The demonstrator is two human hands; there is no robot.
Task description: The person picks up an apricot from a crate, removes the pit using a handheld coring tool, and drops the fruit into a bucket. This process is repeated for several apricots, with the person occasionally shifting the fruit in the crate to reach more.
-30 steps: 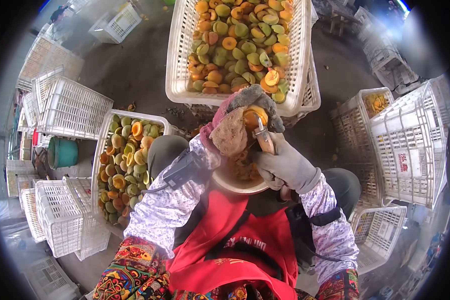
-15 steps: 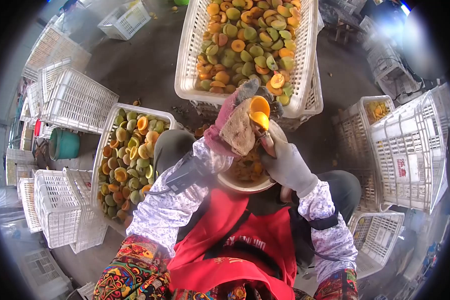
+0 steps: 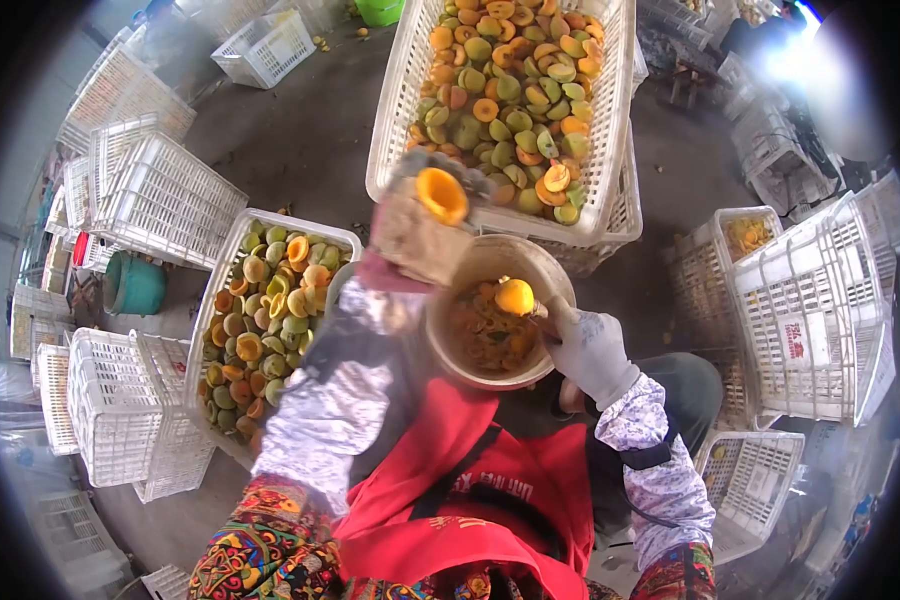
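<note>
- Your left hand, blurred, grips a hollow orange fruit half, its hollow facing up at you, beside the near left corner of the front crate.
- Your right hand is closed round a tool, its length pointing forward and left, toward the fruit half.
- A yellow lump sits at its tip, over the bucket.
- Your hands are apart; the right is nearer the lump.

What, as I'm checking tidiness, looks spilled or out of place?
Small yellowish bits lie on the floor beside the top-left white crate, outside any container, so they look dropped, though they are too small to identify. No spill shows around the bowl.
</note>
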